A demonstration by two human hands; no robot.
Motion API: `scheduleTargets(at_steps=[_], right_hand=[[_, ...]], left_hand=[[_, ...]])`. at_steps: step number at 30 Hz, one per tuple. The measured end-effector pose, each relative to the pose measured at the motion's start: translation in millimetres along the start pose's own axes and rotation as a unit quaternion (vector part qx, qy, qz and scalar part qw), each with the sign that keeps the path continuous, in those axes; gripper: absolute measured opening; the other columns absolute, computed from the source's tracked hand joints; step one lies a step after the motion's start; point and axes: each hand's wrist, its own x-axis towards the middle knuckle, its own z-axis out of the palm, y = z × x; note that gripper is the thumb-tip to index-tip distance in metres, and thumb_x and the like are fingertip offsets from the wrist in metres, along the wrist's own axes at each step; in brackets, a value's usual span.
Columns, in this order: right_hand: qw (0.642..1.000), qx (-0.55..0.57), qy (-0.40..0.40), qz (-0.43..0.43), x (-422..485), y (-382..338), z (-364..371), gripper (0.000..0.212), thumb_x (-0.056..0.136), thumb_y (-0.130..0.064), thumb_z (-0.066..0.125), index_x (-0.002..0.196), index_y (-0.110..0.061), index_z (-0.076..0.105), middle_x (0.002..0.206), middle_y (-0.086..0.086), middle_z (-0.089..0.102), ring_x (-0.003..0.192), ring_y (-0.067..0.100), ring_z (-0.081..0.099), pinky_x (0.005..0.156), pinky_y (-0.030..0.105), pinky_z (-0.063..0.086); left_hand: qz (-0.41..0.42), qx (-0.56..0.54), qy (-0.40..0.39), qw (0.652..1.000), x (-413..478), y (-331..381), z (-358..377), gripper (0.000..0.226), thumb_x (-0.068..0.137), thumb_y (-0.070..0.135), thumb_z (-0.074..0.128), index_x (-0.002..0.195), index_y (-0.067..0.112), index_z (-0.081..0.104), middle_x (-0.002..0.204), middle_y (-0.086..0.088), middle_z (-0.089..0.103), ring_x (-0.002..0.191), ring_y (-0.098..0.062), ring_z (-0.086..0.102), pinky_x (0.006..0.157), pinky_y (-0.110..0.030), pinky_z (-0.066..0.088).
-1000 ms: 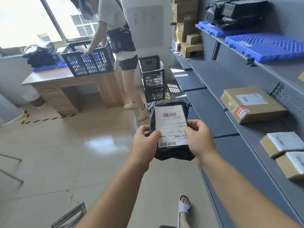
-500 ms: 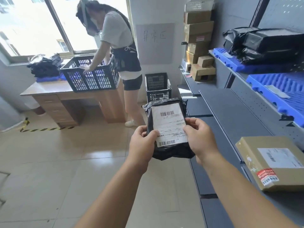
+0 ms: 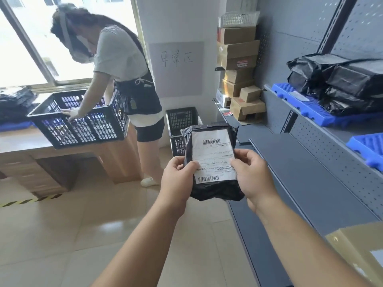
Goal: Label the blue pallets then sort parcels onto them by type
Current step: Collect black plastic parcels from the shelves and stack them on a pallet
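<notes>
A black plastic-bag parcel (image 3: 209, 139) with a white barcode label faces me, held upright in front of my chest. My left hand (image 3: 178, 179) grips its left edge, thumb on the label. My right hand (image 3: 251, 175) grips the right edge the same way. On the upper shelf at right, a blue pallet (image 3: 306, 109) carries a pile of black bag parcels (image 3: 339, 81). A second blue pallet (image 3: 366, 148) lies further along that shelf, partly cut off by the frame edge.
Grey metal shelving (image 3: 294, 175) runs along the right, with stacked cardboard boxes (image 3: 238, 59) at its far end and a brown box (image 3: 360, 253) near me. Another person (image 3: 120, 65) reaches into a black crate (image 3: 78, 123) on a wooden desk (image 3: 27, 154). A second crate (image 3: 182, 121) stands on the floor.
My view has tilted upward and moved closer to the shelves; the brown box slid toward the bottom right corner. Both hands keep the same hold on the black parcel.
</notes>
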Motion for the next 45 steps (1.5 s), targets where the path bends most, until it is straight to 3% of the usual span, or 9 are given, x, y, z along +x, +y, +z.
scheduleTargets(at_steps=[8, 11, 14, 22, 26, 30, 34, 42, 45], right_hand=[[0.995, 0.005, 0.093, -0.036, 88, -31, 0, 0.016, 0.094, -0.023, 0.064, 0.099, -0.037, 0.07, 0.094, -0.016, 0.077, 0.089, 0.008, 0.075, 0.076, 0.039, 0.064], [0.991, 0.002, 0.122, -0.054, 119, -41, -18, 0.019, 0.094, -0.027, 0.064, 0.108, -0.038, 0.07, 0.099, -0.017, 0.077, 0.093, 0.008, 0.074, 0.079, 0.04, 0.064], [0.984, -0.004, 0.158, -0.081, 153, -51, -40, 0.031, 0.091, -0.031, 0.063, 0.121, -0.032, 0.069, 0.104, -0.018, 0.076, 0.097, 0.004, 0.073, 0.086, 0.038, 0.062], [0.964, -0.03, 0.218, -0.149, 236, -91, -105, 0.028, 0.085, -0.034, 0.061, 0.096, -0.059, 0.064, 0.103, -0.036, 0.07, 0.1, -0.009, 0.067, 0.08, 0.012, 0.052], [0.953, -0.046, 0.238, -0.181, 268, -99, -131, 0.031, 0.091, -0.03, 0.064, 0.119, -0.042, 0.061, 0.113, -0.022, 0.07, 0.108, -0.002, 0.066, 0.096, 0.034, 0.056], [0.948, -0.077, 0.256, -0.172, 289, -112, -150, 0.037, 0.092, -0.035, 0.062, 0.128, -0.036, 0.061, 0.123, -0.016, 0.068, 0.116, 0.006, 0.064, 0.097, 0.044, 0.056], [0.934, -0.109, 0.293, -0.175, 312, -127, -168, 0.044, 0.093, -0.033, 0.064, 0.136, -0.031, 0.059, 0.132, -0.011, 0.061, 0.122, 0.005, 0.059, 0.106, 0.038, 0.048], [0.899, -0.2, 0.362, -0.148, 362, -155, -191, 0.042, 0.094, -0.032, 0.063, 0.135, -0.028, 0.055, 0.125, -0.01, 0.064, 0.114, 0.007, 0.062, 0.101, 0.037, 0.051], [0.889, -0.226, 0.379, -0.126, 379, -163, -195, 0.042, 0.094, -0.035, 0.062, 0.135, -0.028, 0.056, 0.121, -0.014, 0.066, 0.111, 0.008, 0.062, 0.098, 0.037, 0.052]], left_hand=[[-0.023, -0.007, -0.117, 0.993, 115, 46, 58, 0.016, 0.094, 0.013, 0.066, 0.109, 0.017, 0.066, 0.095, -0.006, 0.081, 0.085, -0.027, 0.08, 0.069, -0.043, 0.066], [-0.032, -0.022, -0.16, 0.986, 147, 58, 96, 0.016, 0.093, 0.012, 0.066, 0.109, 0.016, 0.066, 0.094, -0.008, 0.081, 0.08, -0.028, 0.08, 0.056, -0.034, 0.061], [-0.03, -0.031, -0.198, 0.979, 174, 71, 141, 0.02, 0.091, 0.012, 0.067, 0.11, 0.013, 0.066, 0.096, -0.012, 0.08, 0.082, -0.031, 0.079, 0.06, -0.038, 0.062], [0.005, -0.028, -0.244, 0.969, 226, 107, 259, 0.015, 0.094, 0.013, 0.066, 0.109, 0.013, 0.07, 0.101, -0.014, 0.08, 0.088, -0.033, 0.079, 0.08, -0.055, 0.064], [0.029, -0.025, -0.257, 0.966, 248, 119, 301, 0.012, 0.095, 0.013, 0.066, 0.106, 0.012, 0.071, 0.101, -0.014, 0.08, 0.09, -0.033, 0.078, 0.083, -0.051, 0.063], [0.055, -0.029, -0.297, 0.953, 270, 134, 340, 0.02, 0.094, 0.015, 0.068, 0.081, 0.025, 0.08, 0.095, -0.011, 0.081, 0.084, -0.029, 0.079, 0.066, -0.039, 0.064], [0.074, -0.032, -0.34, 0.937, 291, 149, 383, 0.02, 0.088, 0.017, 0.069, 0.077, 0.029, 0.081, 0.088, -0.007, 0.081, 0.078, -0.025, 0.079, 0.06, -0.034, 0.062], [0.107, 0.013, -0.398, 0.911, 337, 171, 458, 0.015, 0.081, 0.03, 0.069, 0.088, 0.029, 0.082, 0.094, -0.008, 0.081, 0.096, -0.035, 0.077, 0.083, -0.048, 0.061], [0.126, 0.04, -0.42, 0.898, 352, 177, 481, 0.017, 0.084, 0.03, 0.066, 0.09, 0.031, 0.081, 0.091, -0.003, 0.081, 0.088, -0.029, 0.079, 0.07, -0.041, 0.064]])
